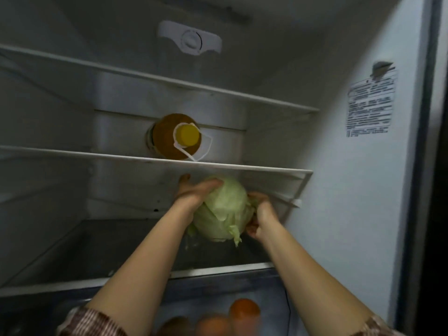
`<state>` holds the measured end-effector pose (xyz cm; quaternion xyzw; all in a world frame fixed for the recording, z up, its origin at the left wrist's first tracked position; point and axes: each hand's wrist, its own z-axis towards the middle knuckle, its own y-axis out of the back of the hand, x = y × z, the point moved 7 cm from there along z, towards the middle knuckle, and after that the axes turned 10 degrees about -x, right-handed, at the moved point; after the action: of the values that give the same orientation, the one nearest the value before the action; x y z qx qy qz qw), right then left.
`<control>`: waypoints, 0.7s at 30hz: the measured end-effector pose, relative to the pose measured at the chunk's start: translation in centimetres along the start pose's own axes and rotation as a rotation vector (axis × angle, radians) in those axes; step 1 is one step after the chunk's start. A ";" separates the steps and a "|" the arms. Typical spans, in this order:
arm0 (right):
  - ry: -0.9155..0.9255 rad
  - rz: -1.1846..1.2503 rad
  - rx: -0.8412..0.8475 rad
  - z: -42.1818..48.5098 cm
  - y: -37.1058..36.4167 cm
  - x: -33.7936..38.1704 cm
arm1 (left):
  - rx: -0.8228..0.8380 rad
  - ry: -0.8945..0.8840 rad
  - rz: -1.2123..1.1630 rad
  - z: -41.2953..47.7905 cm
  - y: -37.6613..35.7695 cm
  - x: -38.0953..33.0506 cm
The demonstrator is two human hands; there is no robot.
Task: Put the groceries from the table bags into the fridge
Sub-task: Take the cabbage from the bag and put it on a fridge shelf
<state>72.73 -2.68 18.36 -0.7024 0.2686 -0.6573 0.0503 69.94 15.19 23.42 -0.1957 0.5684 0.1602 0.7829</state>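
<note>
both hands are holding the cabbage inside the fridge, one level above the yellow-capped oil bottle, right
Not quite. The head view shows the cabbage one level below the oil bottle, under the shelf the bottle stands on. The rest holds: the left hand and right hand both hold it, and the bottle's cap is yellow.

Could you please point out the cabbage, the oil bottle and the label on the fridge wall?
cabbage (224, 209): head view, pale green front leaves.
oil bottle (163, 134): head view, amber shoulder beside the cap.
label (369, 105): head view, printed middle.
</note>
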 end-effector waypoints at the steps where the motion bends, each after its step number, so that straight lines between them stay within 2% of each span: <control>1: -0.001 0.010 -0.012 0.8 -0.3 -0.2 | 0.016 -0.007 0.000 0.5 -0.2 0.2; 5: -0.001 0.010 -0.036 4.1 -0.7 -1.1 | 0.113 -0.030 0.082 3.0 -1.8 1.3; 7: 0.040 -0.009 -0.093 5.7 0.0 -1.3 | 0.130 -0.058 0.186 3.9 -2.6 1.4; 11: 0.020 -0.095 -0.073 6.9 0.5 -1.6 | 0.188 -0.188 0.437 4.3 -4.7 1.9; 21: 0.040 -0.233 -0.028 6.2 1.5 -1.7 | 0.068 -0.306 0.534 3.1 -5.2 1.9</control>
<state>78.20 -4.95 15.45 -0.7164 0.1951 -0.6686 -0.0415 75.51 12.20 23.08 0.0132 0.4801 0.3687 0.7958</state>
